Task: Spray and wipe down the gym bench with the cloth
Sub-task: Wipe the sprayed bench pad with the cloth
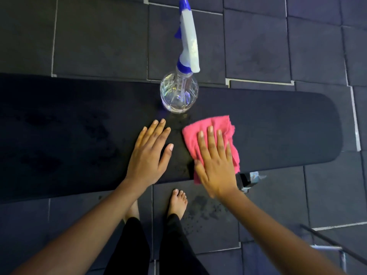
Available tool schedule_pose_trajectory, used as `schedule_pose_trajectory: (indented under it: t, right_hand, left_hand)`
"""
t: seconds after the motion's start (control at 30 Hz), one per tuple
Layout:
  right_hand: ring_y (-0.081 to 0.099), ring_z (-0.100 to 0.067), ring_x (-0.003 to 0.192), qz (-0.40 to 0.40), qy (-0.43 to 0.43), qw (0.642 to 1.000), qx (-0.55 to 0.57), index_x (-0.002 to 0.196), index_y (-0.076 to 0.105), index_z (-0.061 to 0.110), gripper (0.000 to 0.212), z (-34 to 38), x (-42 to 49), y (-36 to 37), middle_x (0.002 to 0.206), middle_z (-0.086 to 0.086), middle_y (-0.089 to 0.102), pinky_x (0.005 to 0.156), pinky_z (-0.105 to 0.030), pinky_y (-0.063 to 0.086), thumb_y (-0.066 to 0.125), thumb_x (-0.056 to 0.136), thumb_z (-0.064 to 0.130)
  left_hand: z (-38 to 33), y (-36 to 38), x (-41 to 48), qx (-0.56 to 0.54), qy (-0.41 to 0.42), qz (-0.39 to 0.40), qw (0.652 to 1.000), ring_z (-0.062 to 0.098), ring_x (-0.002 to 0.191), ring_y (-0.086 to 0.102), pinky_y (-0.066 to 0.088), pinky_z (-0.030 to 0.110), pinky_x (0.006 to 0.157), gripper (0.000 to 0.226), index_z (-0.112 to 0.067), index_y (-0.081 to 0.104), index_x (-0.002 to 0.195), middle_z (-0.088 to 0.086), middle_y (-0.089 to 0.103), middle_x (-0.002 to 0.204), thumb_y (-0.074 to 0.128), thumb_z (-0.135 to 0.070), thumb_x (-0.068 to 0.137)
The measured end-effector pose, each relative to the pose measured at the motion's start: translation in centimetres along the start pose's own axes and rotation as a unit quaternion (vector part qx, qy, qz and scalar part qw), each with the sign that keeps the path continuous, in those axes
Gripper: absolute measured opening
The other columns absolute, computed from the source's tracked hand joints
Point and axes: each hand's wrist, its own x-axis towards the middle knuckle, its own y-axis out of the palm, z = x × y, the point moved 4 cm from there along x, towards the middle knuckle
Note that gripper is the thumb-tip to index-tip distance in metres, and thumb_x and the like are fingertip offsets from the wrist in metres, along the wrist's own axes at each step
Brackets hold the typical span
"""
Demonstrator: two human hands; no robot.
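A black padded gym bench (278, 128) runs across the view from left to right, its rounded end at the right. A pink cloth (213, 126) lies on the pad, and my right hand (215, 163) presses flat on it with fingers spread. Just left of the cloth, my left hand (151, 153) rests palm down on the bare pad, holding nothing. A clear spray bottle (179, 94) with a blue and white trigger head stands upright at the bench's far edge, a short way beyond both hands. Damp patches show on the pad around the hands and bottle.
Dark rubber floor tiles (307, 46) surround the bench. My bare feet (177, 201) stand on the floor at the near edge, beside wet spots. A bench leg (246, 180) shows under the pad at right. A metal frame (327, 248) sits at the lower right.
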Motion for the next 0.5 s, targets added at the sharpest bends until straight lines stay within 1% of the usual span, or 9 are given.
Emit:
schedule_pose_trajectory:
  t: [0.07,0.1,0.17,0.23,0.3,0.37,0.43,0.47,0.5]
  right_hand:
    - [0.0,-0.036,0.151,0.0,0.004,1.0,-0.007,0.156,0.012,0.015,0.065,0.2,-0.9,0.6,0.164,-0.013,0.006,0.122,-0.054,0.007,0.021,0.098,0.044]
    - [0.0,-0.036,0.151,-0.005,0.009,1.0,-0.011,0.156,0.012,0.017,0.065,0.2,-0.6,0.6,0.164,-0.012,0.006,0.122,-0.054,0.008,0.02,0.098,0.045]
    - [-0.003,-0.034,0.152,-0.016,0.033,0.999,-0.028,0.156,0.007,0.021,0.064,-0.1,1.1,0.3,0.165,-0.009,0.002,0.122,-0.054,0.006,0.016,0.098,0.048]
    - [-0.007,-0.032,0.152,-0.034,0.08,0.996,-0.028,0.156,0.002,0.026,0.062,-0.5,3.0,-0.1,0.165,-0.005,-0.002,0.122,-0.052,0.0,0.018,0.1,0.048]
    - [-0.01,-0.03,0.152,-0.056,0.127,0.99,-0.01,0.156,0.001,0.027,0.062,-0.7,4.5,-0.4,0.166,-0.003,-0.005,0.122,-0.051,-0.004,0.025,0.103,0.045]
    - [-0.011,-0.028,0.152,-0.07,0.162,0.984,0.016,0.156,0.0,0.027,0.06,-0.8,5.5,-0.5,0.166,-0.002,-0.006,0.122,-0.051,-0.006,0.026,0.104,0.043]
    - [-0.012,-0.027,0.152,-0.081,0.178,0.98,0.036,0.156,-0.001,0.027,0.06,-0.7,6.0,-0.6,0.166,-0.002,-0.007,0.121,-0.052,-0.007,0.025,0.104,0.042]
    - [-0.013,-0.027,0.152,-0.083,0.176,0.98,0.04,0.156,-0.001,0.027,0.06,-0.7,6.1,-0.7,0.166,-0.002,-0.007,0.121,-0.052,-0.007,0.024,0.104,0.042]
    - [-0.013,-0.027,0.151,-0.083,0.171,0.981,0.043,0.156,-0.001,0.027,0.06,-0.7,6.0,-0.8,0.166,-0.002,-0.007,0.121,-0.051,-0.007,0.024,0.104,0.042]
  left_hand:
    - [0.6,-1.1,0.4,-0.118,-0.036,-0.066,0.99,0.03,0.134,0.045,0.032,0.043,0.115,0.041,0.001,0.056,0.128,0.015,0.05,0.142,0.056,-0.015,0.091]
    - [1.1,-1.8,0.7,-0.156,-0.047,-0.1,0.982,0.03,0.13,0.049,0.038,0.044,0.11,0.041,0.002,0.058,0.125,0.016,0.053,0.138,0.061,-0.011,0.087]
    - [1.6,-3.0,1.9,-0.2,-0.046,-0.129,0.97,0.029,0.13,0.049,0.046,0.048,0.103,0.05,0.002,0.055,0.128,0.014,0.052,0.139,0.067,-0.011,0.081]
    - [1.6,-3.8,4.0,-0.239,-0.053,-0.109,0.963,0.026,0.139,0.039,0.047,0.044,0.104,0.067,-0.003,0.046,0.138,0.009,0.045,0.147,0.071,-0.018,0.078]
    - [1.3,-4.3,6.1,-0.273,-0.077,-0.071,0.956,0.022,0.146,0.026,0.042,0.038,0.109,0.085,-0.009,0.034,0.147,0.004,0.034,0.154,0.076,-0.027,0.075]
    - [1.0,-4.4,8.1,-0.275,-0.087,-0.039,0.957,0.019,0.149,0.016,0.036,0.04,0.113,0.096,-0.015,0.026,0.15,0.0,0.026,0.158,0.08,-0.033,0.073]
    - [0.7,-4.3,9.7,-0.262,-0.089,-0.02,0.961,0.019,0.149,0.014,0.031,0.047,0.116,0.102,-0.021,0.022,0.151,-0.002,0.024,0.159,0.082,-0.038,0.07]
    - [0.5,-4.2,10.4,-0.261,-0.085,-0.011,0.962,0.019,0.148,0.017,0.03,0.049,0.116,0.104,-0.023,0.022,0.151,-0.003,0.026,0.158,0.083,-0.039,0.068]
    - [0.3,-4.1,11.0,-0.262,-0.076,-0.003,0.962,0.019,0.146,0.023,0.032,0.047,0.115,0.104,-0.023,0.024,0.15,-0.003,0.031,0.155,0.084,-0.04,0.066]
